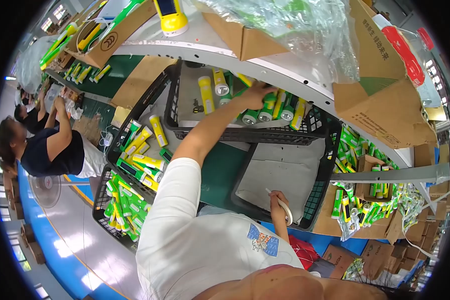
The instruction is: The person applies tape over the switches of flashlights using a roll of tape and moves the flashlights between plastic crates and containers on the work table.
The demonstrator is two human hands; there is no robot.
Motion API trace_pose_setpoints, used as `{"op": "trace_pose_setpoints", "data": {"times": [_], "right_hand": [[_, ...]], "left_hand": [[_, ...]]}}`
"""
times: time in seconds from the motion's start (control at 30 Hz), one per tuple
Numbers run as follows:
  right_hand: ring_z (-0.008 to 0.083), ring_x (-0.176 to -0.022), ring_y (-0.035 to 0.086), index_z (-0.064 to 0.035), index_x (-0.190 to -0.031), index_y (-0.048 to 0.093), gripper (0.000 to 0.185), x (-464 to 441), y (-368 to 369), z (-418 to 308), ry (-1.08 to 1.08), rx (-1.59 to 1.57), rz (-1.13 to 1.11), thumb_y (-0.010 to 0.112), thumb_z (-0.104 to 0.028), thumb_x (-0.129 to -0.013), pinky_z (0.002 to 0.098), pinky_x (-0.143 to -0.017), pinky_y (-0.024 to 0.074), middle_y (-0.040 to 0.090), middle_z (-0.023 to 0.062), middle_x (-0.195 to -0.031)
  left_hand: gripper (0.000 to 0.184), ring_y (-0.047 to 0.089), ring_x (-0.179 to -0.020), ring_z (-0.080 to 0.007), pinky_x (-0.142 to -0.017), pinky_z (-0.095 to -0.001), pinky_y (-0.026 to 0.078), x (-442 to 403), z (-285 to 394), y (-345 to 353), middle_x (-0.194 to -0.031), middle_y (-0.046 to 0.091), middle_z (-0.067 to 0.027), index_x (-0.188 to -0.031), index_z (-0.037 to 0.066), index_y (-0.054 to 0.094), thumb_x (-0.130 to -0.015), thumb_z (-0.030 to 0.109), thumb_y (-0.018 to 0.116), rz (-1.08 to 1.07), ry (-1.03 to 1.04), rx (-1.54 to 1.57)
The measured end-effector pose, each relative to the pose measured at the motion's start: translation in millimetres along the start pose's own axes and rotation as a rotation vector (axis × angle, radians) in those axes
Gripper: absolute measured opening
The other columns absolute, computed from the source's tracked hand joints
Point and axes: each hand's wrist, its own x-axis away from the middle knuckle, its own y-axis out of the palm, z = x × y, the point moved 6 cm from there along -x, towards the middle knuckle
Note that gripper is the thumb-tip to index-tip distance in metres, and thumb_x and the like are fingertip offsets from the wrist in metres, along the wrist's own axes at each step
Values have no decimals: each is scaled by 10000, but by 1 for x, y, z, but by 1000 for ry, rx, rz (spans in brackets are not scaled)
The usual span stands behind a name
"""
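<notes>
My left hand reaches into the upper black crate, its fingers closed around the upper part of a green flashlight. Beside it lie more green and yellow flashlights, several with their lenses facing me. A yellow flashlight lies farther left in the same crate. Lower down, my right hand is closed on a roll of pale tape. A small white tip pokes out above its fingers; I cannot make out what it is. That hand is over a lower black crate lined with grey sheet.
Left stand a crate of mixed flashlights and a fuller one below. A metal shelf edge crosses above my left hand, bearing cardboard boxes and plastic wrap. Flashlights pile up right. Another person works at far left.
</notes>
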Motion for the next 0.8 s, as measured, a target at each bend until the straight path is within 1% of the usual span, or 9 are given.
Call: {"op": "trace_pose_setpoints", "data": {"times": [0.07, 0.13, 0.2, 0.27, 0.3, 0.43, 0.53, 0.63, 0.8], "right_hand": [[20, -483, 336, -67, -829, 599, 115, -5, 5, -2, 14, 24, -39, 547, -161, -868, 213, -434, 232, 411, -67, -555], [22, -482, 334, -70, -834, 598, 112, -13, 10, -7, -33, 58, -65, 541, -159, -872, 214, -435, 231, 414, -66, -558], [46, -556, 371, -65, -831, 597, 92, -14, 13, -19, 70, 31, -111, 545, -134, -863, 223, -499, 283, 435, -44, -609], [70, -643, 404, -60, -830, 587, 72, -19, 16, -22, 36, 70, -129, 543, -110, -858, 231, -573, 332, 458, -22, -678], [70, -651, 406, -59, -834, 586, 73, -22, 16, -17, 14, 92, -153, 541, -110, -861, 229, -581, 334, 461, -20, -686], [75, -676, 424, -48, -849, 583, 80, -23, 26, -23, 20, 128, -199, 532, -107, -867, 224, -605, 346, 492, -5, -713], [95, -698, 453, -31, -864, 577, 103, -20, 31, -30, -50, 162, -224, 529, -122, -871, 239, -634, 380, 530, 18, -734], [115, -704, 471, -16, -869, 568, 134, -19, 43, -40, -131, 294, -259, 538, -146, -867, 261, -650, 408, 531, 41, -723], [156, -722, 527, -26, -868, 598, 174, -15, 64, -40, -93, 351, -287, 540, -190, -853, 287, -674, 435, 594, 77, -762]], "left_hand": [[628, 464, -1171, -327, -970, -366, 410, 1, 33, -17, -1340, 410, -119, -1218, 195, 538, -622, -2, 576, -179, -65, 370], [562, 511, -1121, -273, -955, -340, 417, 1, 39, -7, -1271, 488, -101, -1156, 170, 587, -625, -14, 576, -221, 143, 442], [489, 584, -991, -284, -881, -356, 456, 19, 37, -2, -1013, 632, -125, -1148, 172, 606, -669, 76, 598, -396, -20, 536], [414, 627, -878, -270, -788, -351, 487, 52, 41, -41, -929, 652, -118, -1106, 162, 638, -695, 128, 603, -285, -268, 540], [360, 627, -794, -233, -734, -323, 485, 74, 55, -84, -1024, 631, -146, -1104, 105, 628, -760, 13, 571, 33, -243, 512], [199, 589, -672, -130, -605, -245, 467, 217, 29, -154, -795, 618, -83, -906, 7, 608, -797, -64, 457, 983, -492, 444], [178, 545, -583, -108, -552, -236, 446, 326, -31, -147, -674, 590, -55, -745, 2, 580, -787, -54, 416, 1256, -856, 314], [102, 643, -676, -269, -655, -368, 497, 384, -96, -127, -704, 639, -158, -749, 21, 619, -772, 85, 542, 1190, -1245, 143], [679, 487, -1097, -362, -955, -390, 404, 421, -184, -48, -1170, 475, -236, -1185, -32, 384, -702, 325, 701, 732, -1996, 11]]}}
